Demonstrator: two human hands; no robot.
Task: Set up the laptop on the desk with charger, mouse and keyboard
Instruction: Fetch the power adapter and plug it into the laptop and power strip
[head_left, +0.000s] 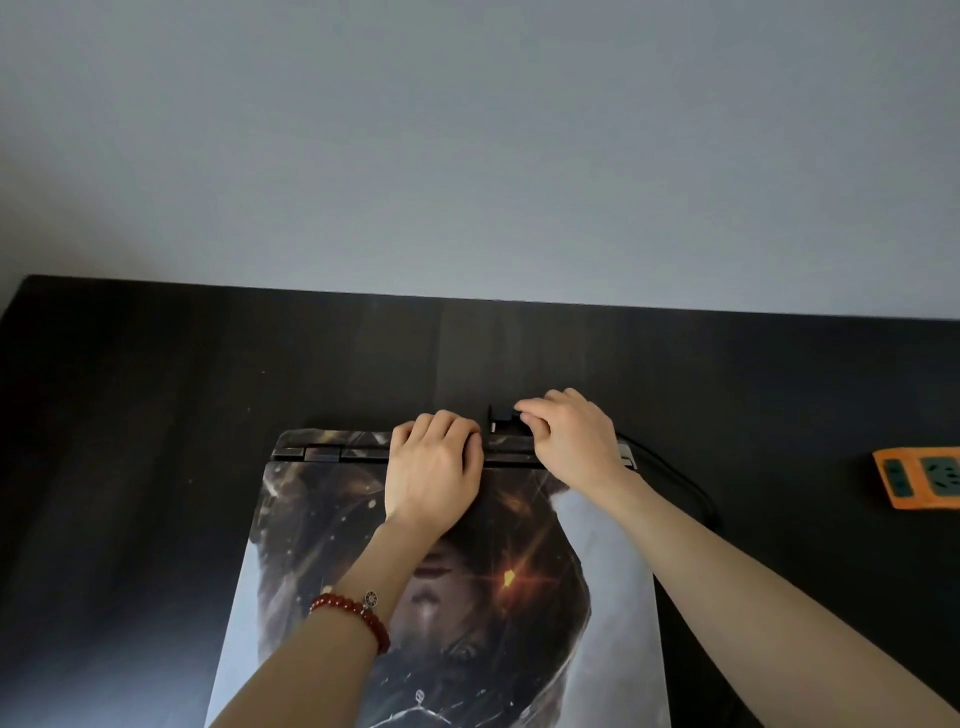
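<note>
Two hands are at work along the far edge of the laptop (447, 587), which lies closed on the desk (156, 395) with its hinge side away from us and its picture-covered lid facing up. Our left hand (434, 465) rests with fingers curled over the hinge edge near its middle, pressing the machine down; it grips nothing loose, only steadies. Our right hand (569, 434) pinches the charger plug (501, 415), a small black angled connector, just beyond the rear edge of the laptop, right of the left hand. The charger cable (680, 483) runs from under the right wrist toward the right side of the desk, and we lose it against the dark surface. An orange power strip (917, 475) sits at the right edge of the desk, well apart from the laptop.

We judge the step in hand to be plugging the charger into a port on the back of the laptop. Whether the plug is already seated we cannot tell; the port itself is hidden behind the rear edge. The next move calls for lining the plug up by feel and pushing it straight toward us, while the left hand keeps the laptop from sliding. Neither mouse nor keyboard is in view, and the lid is not yet opened, so most of the setup appears to remain.
</note>
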